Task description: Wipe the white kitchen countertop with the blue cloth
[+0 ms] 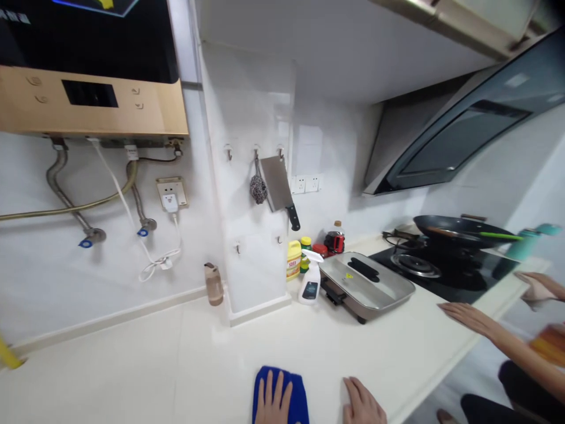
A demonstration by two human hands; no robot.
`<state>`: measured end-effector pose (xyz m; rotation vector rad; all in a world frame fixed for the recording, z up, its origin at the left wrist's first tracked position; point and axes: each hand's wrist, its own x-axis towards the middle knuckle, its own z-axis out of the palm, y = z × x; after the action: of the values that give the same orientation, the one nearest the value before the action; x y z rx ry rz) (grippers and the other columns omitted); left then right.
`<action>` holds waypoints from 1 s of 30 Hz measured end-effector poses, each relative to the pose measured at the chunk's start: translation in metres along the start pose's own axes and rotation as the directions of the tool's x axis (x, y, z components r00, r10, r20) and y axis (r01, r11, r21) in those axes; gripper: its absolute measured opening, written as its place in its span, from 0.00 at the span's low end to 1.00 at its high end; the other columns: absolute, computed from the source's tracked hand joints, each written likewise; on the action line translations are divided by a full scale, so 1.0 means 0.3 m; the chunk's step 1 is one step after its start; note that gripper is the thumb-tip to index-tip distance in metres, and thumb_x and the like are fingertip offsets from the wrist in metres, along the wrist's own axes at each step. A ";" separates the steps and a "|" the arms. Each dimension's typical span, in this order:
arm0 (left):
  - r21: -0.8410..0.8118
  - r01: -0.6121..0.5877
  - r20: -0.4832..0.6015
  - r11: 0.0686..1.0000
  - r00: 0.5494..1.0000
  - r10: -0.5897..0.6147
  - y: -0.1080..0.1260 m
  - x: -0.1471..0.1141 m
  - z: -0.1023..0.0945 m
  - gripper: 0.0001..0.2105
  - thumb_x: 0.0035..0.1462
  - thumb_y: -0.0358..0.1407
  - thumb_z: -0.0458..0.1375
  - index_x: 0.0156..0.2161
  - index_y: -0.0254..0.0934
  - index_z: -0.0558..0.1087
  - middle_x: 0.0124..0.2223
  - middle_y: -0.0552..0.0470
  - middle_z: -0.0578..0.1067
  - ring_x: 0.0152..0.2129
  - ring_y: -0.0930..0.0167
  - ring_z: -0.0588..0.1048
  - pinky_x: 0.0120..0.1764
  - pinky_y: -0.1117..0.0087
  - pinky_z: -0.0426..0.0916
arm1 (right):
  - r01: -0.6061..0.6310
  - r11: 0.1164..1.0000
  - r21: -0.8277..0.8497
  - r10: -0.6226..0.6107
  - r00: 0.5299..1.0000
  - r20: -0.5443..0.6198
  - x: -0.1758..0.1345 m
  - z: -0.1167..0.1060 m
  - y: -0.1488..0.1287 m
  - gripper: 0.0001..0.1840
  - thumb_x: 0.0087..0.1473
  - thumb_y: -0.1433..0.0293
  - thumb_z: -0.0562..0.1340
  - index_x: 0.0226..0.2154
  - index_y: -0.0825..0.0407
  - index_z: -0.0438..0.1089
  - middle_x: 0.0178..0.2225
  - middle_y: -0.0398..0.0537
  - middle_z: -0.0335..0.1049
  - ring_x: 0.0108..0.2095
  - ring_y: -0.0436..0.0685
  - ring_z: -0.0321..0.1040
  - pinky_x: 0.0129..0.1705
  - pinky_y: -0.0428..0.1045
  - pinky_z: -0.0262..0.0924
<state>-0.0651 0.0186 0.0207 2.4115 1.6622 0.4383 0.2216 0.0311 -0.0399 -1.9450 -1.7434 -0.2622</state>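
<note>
My left hand (272,401) lies flat, fingers spread, on a blue cloth (296,393) at the near edge of the white countertop (176,365). Right beside it, my right hand (362,404) rests palm down on the bare counter and holds nothing. Both hands are cut off by the bottom edge of the view.
Another person's hands (468,317) reach onto the counter from the right. A lidded electric grill pan (366,284), a white spray bottle (311,284), condiment bottles (295,259) and a brown bottle (214,284) stand along the wall. A wok (459,228) sits on the black stove (445,270). A cleaver (279,187) hangs above.
</note>
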 end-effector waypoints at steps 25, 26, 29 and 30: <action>-0.044 0.002 -0.045 0.999 0.999 -0.004 0.048 0.017 -0.019 0.31 0.56 0.44 0.55 0.64 0.50 0.55 0.70 0.47 0.50 0.66 0.50 0.47 0.63 0.39 0.53 | -0.002 0.999 0.045 0.002 1.000 -0.008 -0.009 -0.057 -0.019 0.25 0.53 0.68 0.49 0.54 0.49 0.64 0.57 0.49 0.64 0.54 0.59 0.62 0.53 0.56 0.57; -0.068 0.028 -0.069 0.997 0.997 -0.033 0.045 0.024 -0.036 0.27 0.58 0.43 0.52 0.63 0.48 0.58 0.69 0.47 0.54 0.66 0.53 0.50 0.63 0.42 0.55 | -0.009 0.999 0.052 0.009 1.000 -0.001 -0.008 -0.073 -0.026 0.25 0.54 0.68 0.49 0.54 0.49 0.64 0.57 0.49 0.64 0.55 0.59 0.61 0.54 0.56 0.57; -0.176 0.159 -0.160 0.971 0.969 -0.188 0.019 0.056 -0.101 0.22 0.62 0.40 0.44 0.60 0.40 0.64 0.65 0.44 0.63 0.62 0.61 0.60 0.62 0.50 0.60 | -0.037 0.997 0.063 0.036 0.999 0.026 -0.003 -0.120 -0.052 0.25 0.56 0.68 0.47 0.55 0.50 0.62 0.57 0.49 0.62 0.56 0.60 0.60 0.56 0.57 0.54; -0.202 0.194 -0.179 0.960 0.956 -0.231 0.004 0.069 -0.121 0.22 0.63 0.39 0.43 0.59 0.38 0.65 0.63 0.42 0.66 0.61 0.62 0.63 0.62 0.51 0.61 | -0.043 0.997 0.065 0.041 0.999 0.036 -0.001 -0.132 -0.060 0.25 0.56 0.68 0.47 0.55 0.50 0.62 0.58 0.49 0.62 0.56 0.60 0.59 0.56 0.57 0.53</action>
<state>-0.0695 0.0369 0.0579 2.0871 1.8490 0.7839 0.2117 0.0123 -0.0019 -1.9469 -1.7085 -0.1552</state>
